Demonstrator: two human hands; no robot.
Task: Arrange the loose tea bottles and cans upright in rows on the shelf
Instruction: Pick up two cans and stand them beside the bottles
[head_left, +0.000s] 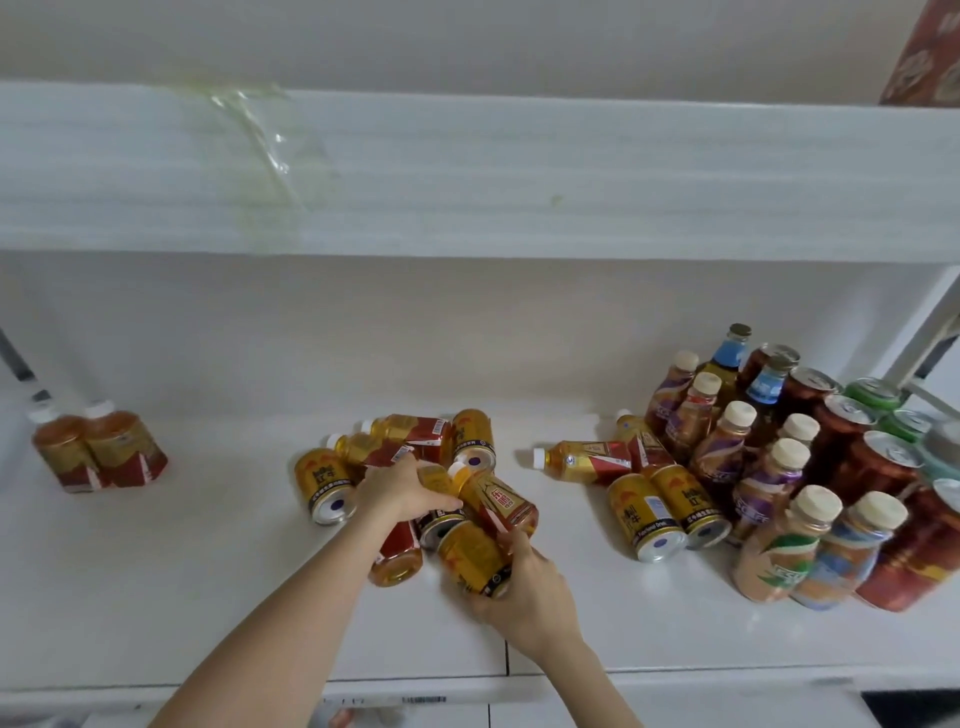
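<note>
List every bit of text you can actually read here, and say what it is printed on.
"红牛": gold can lying left in the pile.
"红牛": gold can lying by the standing bottles.
Red tea bottle label: characters too blurred to read.
Brown bottle labels: letters partly hidden, unreadable.
Shelf-edge barcode sticker: too small.

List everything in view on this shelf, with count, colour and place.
Upright tea bottles: two, amber with red-gold labels, far left.
Loose pile of tea bottles and gold cans: count unclear, lying at centre.
Lying tea bottles: two, amber, right of centre.
Lying gold cans: two, gold, beside the upright group.
Upright drinks group: many cream-capped bottles, two blue-labelled bottles, dark red and green cans, right end.
Shelf: white; upper board above with tape.
Patterned object: red, top right corner.
Left hand: on the pile.
Right hand: gripping a gold can.
</note>
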